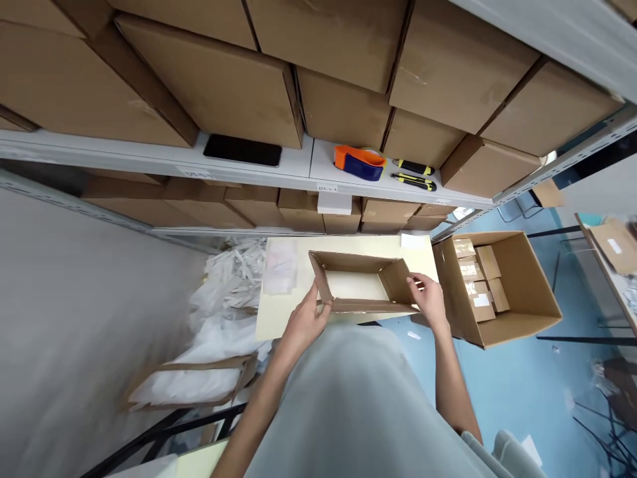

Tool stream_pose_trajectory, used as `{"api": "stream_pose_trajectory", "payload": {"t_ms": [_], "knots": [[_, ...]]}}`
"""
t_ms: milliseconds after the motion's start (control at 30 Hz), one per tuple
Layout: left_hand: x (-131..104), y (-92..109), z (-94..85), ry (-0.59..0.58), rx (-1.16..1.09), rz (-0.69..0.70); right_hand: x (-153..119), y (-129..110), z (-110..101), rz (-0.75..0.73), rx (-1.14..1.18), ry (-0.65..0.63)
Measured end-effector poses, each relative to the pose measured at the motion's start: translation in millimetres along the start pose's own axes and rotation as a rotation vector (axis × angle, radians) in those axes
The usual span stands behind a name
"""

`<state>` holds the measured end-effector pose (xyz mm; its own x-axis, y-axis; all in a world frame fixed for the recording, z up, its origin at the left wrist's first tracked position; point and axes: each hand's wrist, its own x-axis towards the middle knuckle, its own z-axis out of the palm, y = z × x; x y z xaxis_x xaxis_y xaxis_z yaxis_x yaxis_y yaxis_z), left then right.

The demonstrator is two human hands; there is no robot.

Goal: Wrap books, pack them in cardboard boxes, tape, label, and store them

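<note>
An open brown cardboard box [365, 305] rests on the pale yellow table [279, 322] in front of me, with its four walls standing up. Inside it a pale surface shows; I cannot tell whether that is a floor or the tabletop. My left hand [307, 318] grips the near left corner, thumb and fingers against the wall. At the right end wall, my right hand [428, 300] pinches the edge between thumb and fingers. Left of the box lies a thin, whitish translucent bag [280, 267], and a white slip of paper [415, 241] is at the back right.
A large open carton [530, 295] holding several small boxes stands right of the table. Shelves above carry cartons, a black phone [242, 151], an orange and blue tape roll [360, 162] and yellow-black cutters [414, 182]. White plastic scraps [229, 279] pile up at left.
</note>
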<state>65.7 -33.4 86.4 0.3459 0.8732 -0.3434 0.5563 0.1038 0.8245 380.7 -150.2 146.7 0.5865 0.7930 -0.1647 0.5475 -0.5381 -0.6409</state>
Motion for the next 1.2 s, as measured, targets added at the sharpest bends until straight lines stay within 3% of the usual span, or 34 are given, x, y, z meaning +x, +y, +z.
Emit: {"api": "stream_pose_trajectory", "payload": {"t_ms": [167,300,467,667,800,900,967,1100,1200], "knots": [[-8.4,36.5,9.0,0.138,0.140,-0.132,34.4,12.5,-1.1,-0.158,-0.253,-0.004],[-19.4,51.8,27.3,0.225,0.101,-0.012,60.7,21.8,0.5,-0.222,-0.321,0.066],[-29.8,57.5,50.0,0.196,0.168,0.089,77.3,13.9,18.1,-0.288,-0.317,-0.014],[-20.3,54.4,60.0,0.119,0.268,0.053,67.5,-6.3,45.3,-0.342,-0.288,-0.210],[-7.1,50.8,61.9,0.025,0.363,0.079,59.9,14.7,20.4,-0.446,-0.218,-0.348],[2.8,51.8,58.6,0.037,0.377,0.063,55.7,39.4,-7.2,-0.432,-0.204,-0.549],[11.8,54.8,55.4,0.063,0.421,0.001,57.2,49.0,-14.8,-0.405,-0.171,-0.596],[42.4,59.1,49.5,0.268,0.549,-0.002,71.9,46.2,3.2,-0.319,-0.099,-0.375],[70.4,51.9,42.2,0.419,0.536,0.223,81.3,35.6,25.0,-0.190,-0.147,-0.220]]}}
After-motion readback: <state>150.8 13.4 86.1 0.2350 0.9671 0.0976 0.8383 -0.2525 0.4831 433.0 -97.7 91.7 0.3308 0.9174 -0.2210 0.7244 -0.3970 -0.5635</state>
